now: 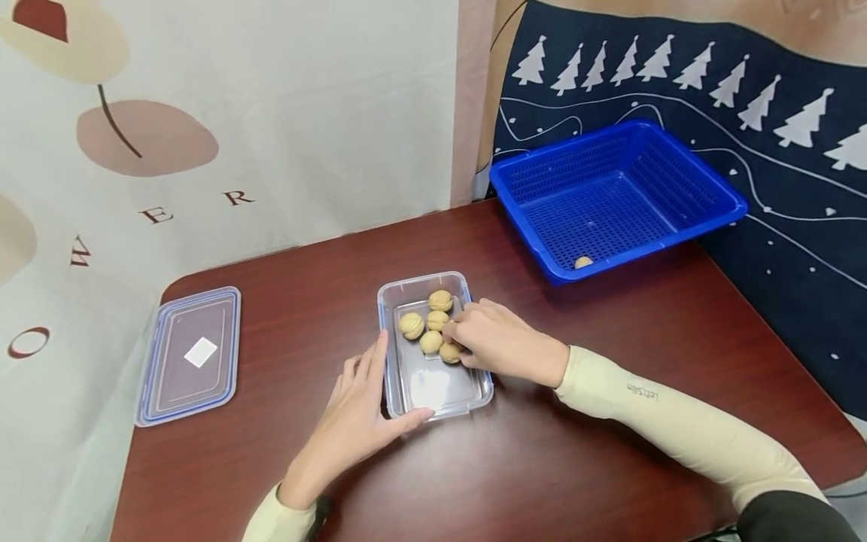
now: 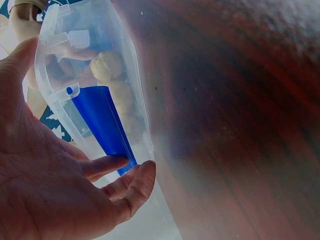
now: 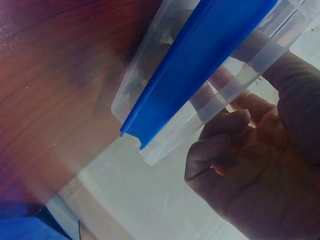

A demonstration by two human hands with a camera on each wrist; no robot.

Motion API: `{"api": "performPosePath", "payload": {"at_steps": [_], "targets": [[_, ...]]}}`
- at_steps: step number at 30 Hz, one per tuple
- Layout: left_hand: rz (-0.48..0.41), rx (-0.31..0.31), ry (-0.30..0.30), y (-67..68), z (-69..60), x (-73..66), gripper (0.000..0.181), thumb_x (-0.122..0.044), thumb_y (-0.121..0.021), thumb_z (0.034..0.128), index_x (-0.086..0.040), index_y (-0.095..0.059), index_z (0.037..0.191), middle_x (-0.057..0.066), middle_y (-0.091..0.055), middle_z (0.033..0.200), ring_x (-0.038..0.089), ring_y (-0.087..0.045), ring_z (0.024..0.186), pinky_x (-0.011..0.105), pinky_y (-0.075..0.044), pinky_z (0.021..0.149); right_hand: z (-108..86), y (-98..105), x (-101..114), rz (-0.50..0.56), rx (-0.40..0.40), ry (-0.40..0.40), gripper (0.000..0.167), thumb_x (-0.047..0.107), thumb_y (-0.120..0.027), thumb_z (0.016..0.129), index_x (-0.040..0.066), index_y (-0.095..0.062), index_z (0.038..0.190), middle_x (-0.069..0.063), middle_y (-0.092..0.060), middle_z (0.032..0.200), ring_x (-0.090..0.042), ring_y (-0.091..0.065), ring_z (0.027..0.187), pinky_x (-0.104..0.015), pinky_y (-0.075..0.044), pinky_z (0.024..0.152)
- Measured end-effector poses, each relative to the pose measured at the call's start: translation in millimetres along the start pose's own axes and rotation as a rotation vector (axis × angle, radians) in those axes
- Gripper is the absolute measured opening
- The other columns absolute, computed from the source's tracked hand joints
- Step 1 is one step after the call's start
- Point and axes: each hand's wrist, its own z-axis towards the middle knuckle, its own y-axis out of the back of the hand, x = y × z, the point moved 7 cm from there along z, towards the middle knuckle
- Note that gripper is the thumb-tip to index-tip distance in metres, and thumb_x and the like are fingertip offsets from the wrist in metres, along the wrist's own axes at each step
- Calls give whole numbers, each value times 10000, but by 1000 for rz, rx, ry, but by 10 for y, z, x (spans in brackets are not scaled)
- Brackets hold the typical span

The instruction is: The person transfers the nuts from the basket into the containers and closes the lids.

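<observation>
A clear plastic container (image 1: 409, 388) with blue side clips stands on the table, with several walnuts (image 1: 411, 326) inside. My left hand (image 1: 355, 414) rests against it, fingers along the left wall and thumb on the near rim. In the left wrist view, fingers touch the wall beside a blue clip (image 2: 102, 122). My right hand (image 1: 497, 339) reaches over the right rim, thumb and index finger inside at a walnut (image 1: 450, 352), which they appear to pinch. The right wrist view shows its other fingers curled outside the rim; the container wall blurs the fingertips.
A blue plastic basket (image 1: 535, 245) sits at the back right, with one walnut (image 1: 583, 262) near its front edge. A clear lid (image 1: 203, 320) with a blue seal and a white label lies at the left of the brown table (image 1: 305, 301). Printed cloths hang behind.
</observation>
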Motion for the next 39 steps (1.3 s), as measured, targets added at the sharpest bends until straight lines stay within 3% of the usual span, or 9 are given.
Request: {"api": "performPosePath", "payload": {"at_steps": [5,13,18,21,25,29,33,39], "targets": [[-13,-3,6,-11,7,1,1322,-801,-764,847,-128,-99,1770,185,-395,1694,387,-404,1446,659,-368,1137,-69,30,-69,38,-48,3,205,196,-912,893,171,-711,926,48,-603,864,-181,-593,837,-373,-514,745],[-23,-21,4,23,22,17,1314,-792,-775,846,-126,-117,1769,190,-394,1694,395,-409,1439,673,-370,1123,-331,426,-390,198,-354,-32,175,140,-813,981,104,-793,1150,3,-724,1035,-110,-641,844,-321,-572,736],[-27,-37,1,17,45,21,1310,-804,-764,846,-132,-123,1769,183,-408,1687,393,-423,1429,675,-385,1112,-543,782,-816,154,-496,-166,198,116,-784,990,82,-768,1184,14,-729,945,-125,-605,751,-336,-510,663],[-32,-24,2,-14,31,20,1311,-814,-757,844,-123,-133,1767,186,-414,1683,393,-433,1422,680,-396,1104,-716,915,-1130,135,-515,-312,188,138,-783,1002,70,-771,1176,4,-715,899,-150,-554,690,-354,-448,605],[-30,-33,-2,1,9,16,1306,-801,-767,845,-111,-146,1764,190,-422,1676,393,-436,1416,681,-394,1105,-851,960,-1548,124,-444,-517,200,212,-773,1021,64,-773,1154,-50,-750,956,-214,-616,749,-422,-473,648],[-29,-47,-2,39,-19,25,1297,-795,-770,849,-113,-152,1763,188,-427,1673,387,-438,1415,680,-400,1099,-862,864,-1864,165,-252,-649,305,264,-748,1040,6,-766,1201,-162,-771,1071,-321,-686,892,-519,-540,767],[-27,-37,16,21,-51,51,1309,-820,-757,841,-138,-135,1769,175,-418,1682,374,-438,1413,668,-413,1095,-815,739,-2079,222,-51,-695,339,274,-733,1048,-29,-773,1192,-212,-760,1132,-373,-667,988,-566,-526,879],[-39,-37,10,-27,-34,40,1302,-819,-758,841,-148,-139,1770,159,-416,1687,365,-435,1421,665,-409,1103,-840,646,-2307,261,191,-738,292,293,-750,1031,10,-795,1089,-132,-740,1045,-326,-626,951,-530,-510,877]]}}
